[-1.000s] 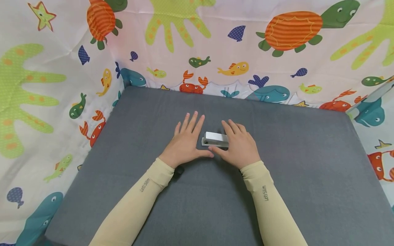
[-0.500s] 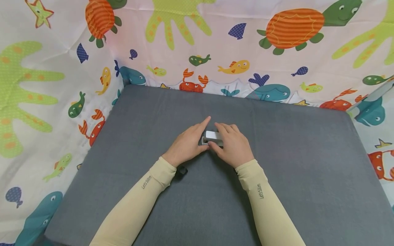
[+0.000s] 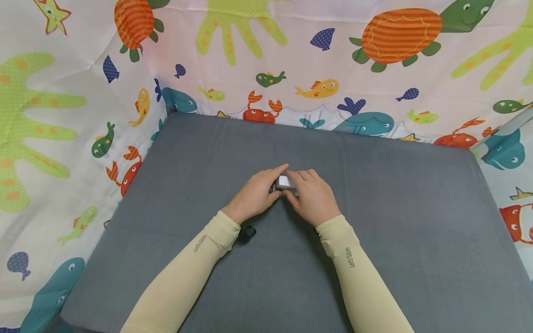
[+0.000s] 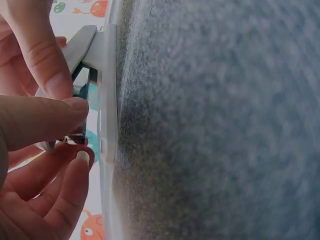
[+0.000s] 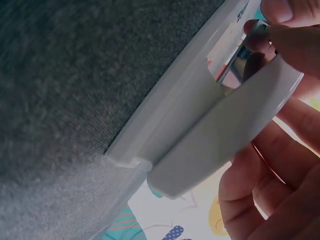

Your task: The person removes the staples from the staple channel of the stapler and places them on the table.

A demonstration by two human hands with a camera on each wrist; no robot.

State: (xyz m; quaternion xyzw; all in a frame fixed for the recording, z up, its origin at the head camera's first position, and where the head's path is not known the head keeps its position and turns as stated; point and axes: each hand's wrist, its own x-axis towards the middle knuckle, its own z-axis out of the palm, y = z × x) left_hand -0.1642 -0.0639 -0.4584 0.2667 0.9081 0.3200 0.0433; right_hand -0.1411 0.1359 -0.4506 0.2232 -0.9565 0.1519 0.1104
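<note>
A white and grey stapler (image 3: 286,182) rests on the grey table, mostly covered by both hands in the head view. My left hand (image 3: 253,196) pinches at its left end, where the metal staple channel (image 4: 78,137) shows beside the thumb in the left wrist view. My right hand (image 3: 315,199) grips the upper arm from the right, thumb at the near side and fingers over the far side. In the right wrist view, the upper arm (image 5: 225,135) is tilted up away from the base (image 5: 165,112), with a gap between them.
Grey cloth covers the tabletop (image 3: 399,231). A small black object (image 3: 248,231) sits by my left wrist. Behind and at the sides hangs a white curtain (image 3: 233,85) printed with sea animals. Cream sleeves (image 3: 187,273) cover both forearms.
My left hand, spread flat beside the stapler earlier, has moved right and drawn its fingers together on the stapler's left end. My right hand has slid slightly left along it.
</note>
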